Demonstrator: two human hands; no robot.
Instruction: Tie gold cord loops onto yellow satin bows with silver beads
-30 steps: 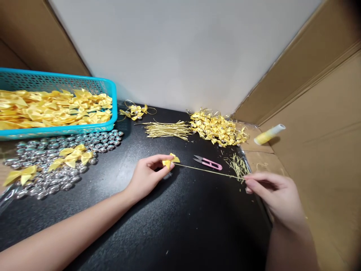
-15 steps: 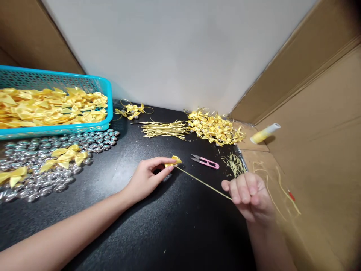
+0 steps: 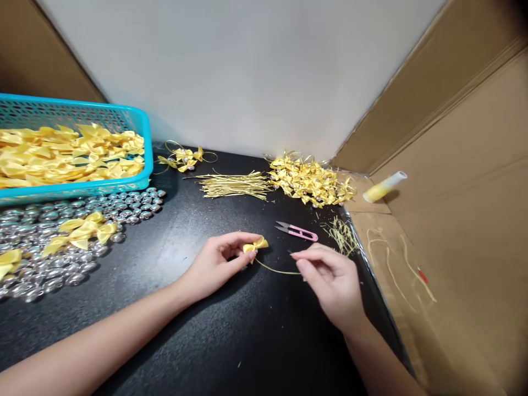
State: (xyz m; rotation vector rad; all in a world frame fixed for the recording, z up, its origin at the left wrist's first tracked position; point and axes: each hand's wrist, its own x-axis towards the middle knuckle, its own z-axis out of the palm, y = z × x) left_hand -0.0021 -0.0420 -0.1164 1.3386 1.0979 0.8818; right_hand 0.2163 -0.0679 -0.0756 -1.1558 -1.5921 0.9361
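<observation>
Yellow bow (shiny) sits pinched in left hand, cord in right hand.

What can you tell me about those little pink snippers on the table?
The snippers lie flat on the black tabletop, beyond the space between the two hands. They have two pointed, dark grey blades that look like metal, spread slightly apart at the tips and aimed left. The pink handle, which looks like plastic or coated metal, is a narrow loop with an opening, its rounded end to the right. Neither hand touches them.
</observation>
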